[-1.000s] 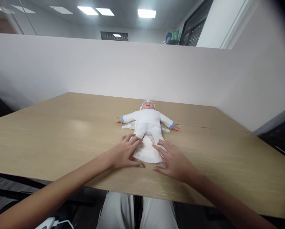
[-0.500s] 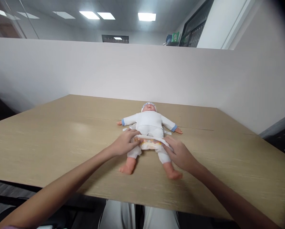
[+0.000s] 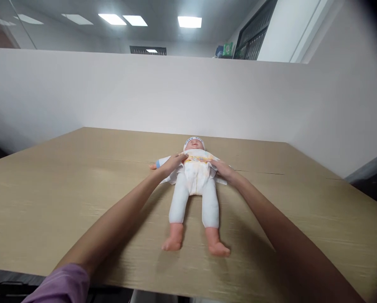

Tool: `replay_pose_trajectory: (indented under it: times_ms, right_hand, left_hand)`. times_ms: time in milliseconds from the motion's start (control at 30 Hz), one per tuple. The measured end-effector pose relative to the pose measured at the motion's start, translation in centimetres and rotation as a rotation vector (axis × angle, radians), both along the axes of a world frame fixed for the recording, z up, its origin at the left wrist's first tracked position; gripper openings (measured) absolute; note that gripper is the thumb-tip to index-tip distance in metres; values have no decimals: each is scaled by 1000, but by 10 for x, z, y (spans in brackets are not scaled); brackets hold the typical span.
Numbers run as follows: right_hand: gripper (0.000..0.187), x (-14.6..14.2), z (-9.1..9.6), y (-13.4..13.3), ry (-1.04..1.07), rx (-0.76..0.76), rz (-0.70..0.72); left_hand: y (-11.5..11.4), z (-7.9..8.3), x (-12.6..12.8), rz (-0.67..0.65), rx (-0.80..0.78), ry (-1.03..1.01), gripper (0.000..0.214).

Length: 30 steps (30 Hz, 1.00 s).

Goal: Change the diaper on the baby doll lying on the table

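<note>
A baby doll in white clothes and a printed white cap lies on its back, head away from me, feet toward me. Over its front, from between the legs up to the chest, spreads a white diaper with an orange and yellow printed band. My left hand grips the diaper's upper left corner, thumb on top. At the upper right corner, my right hand pinches the other side. White side tabs of the diaper stick out beside the doll's hips. The doll's right-side arm is mostly hidden behind my hand.
The wide wooden-topped table carries the doll near its middle. Behind it rises a white partition wall with glass above. Dark objects stand past the table's left and right edges.
Both hands have moved away from me, drawing the diaper's front from between the legs up over the belly to the chest. The doll's legs now lie straighter and closer together.
</note>
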State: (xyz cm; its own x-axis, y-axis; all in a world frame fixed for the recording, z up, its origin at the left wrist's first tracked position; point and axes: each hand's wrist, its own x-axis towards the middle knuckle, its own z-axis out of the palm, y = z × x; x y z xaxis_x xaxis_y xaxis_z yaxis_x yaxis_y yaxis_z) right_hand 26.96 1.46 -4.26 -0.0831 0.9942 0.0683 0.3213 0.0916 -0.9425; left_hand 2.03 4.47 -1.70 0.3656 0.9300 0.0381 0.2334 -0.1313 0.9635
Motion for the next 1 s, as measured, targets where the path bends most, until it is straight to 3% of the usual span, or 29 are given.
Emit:
replay_pose_trajectory:
  times_ms: [100,233,300,367,533,667,833,933,1000]
  right_hand:
    - [40,2,-7,-3,30,-86,4]
    - [45,4,-1,-30,113,-198,95]
    - [48,8,5,-42,147,-202,168]
    - [50,15,7,-49,123,-138,154]
    - [47,40,-8,-60,-58,7,-90]
    - [32,50,-28,-82,-457,140,-200]
    - [25,47,-44,-100,-723,290,-278]
    - [29,47,-47,-101,-730,257,-322]
    - [30,48,-49,-100,-715,214,-334]
  left_hand:
    - [-7,-1,-4,10,-24,-13,32]
    - [-26,3,-17,13,-81,12,38]
    - [-31,4,-23,14,-110,48,46]
    - [-30,2,-28,34,-86,93,50]
    - [-20,6,-35,126,121,190,33]
    - [-29,25,-20,205,493,327,17]
    - [-58,33,29,-57,859,442,22]
    - [-68,24,51,-180,906,582,29]
    - [-71,17,57,-188,905,647,32]
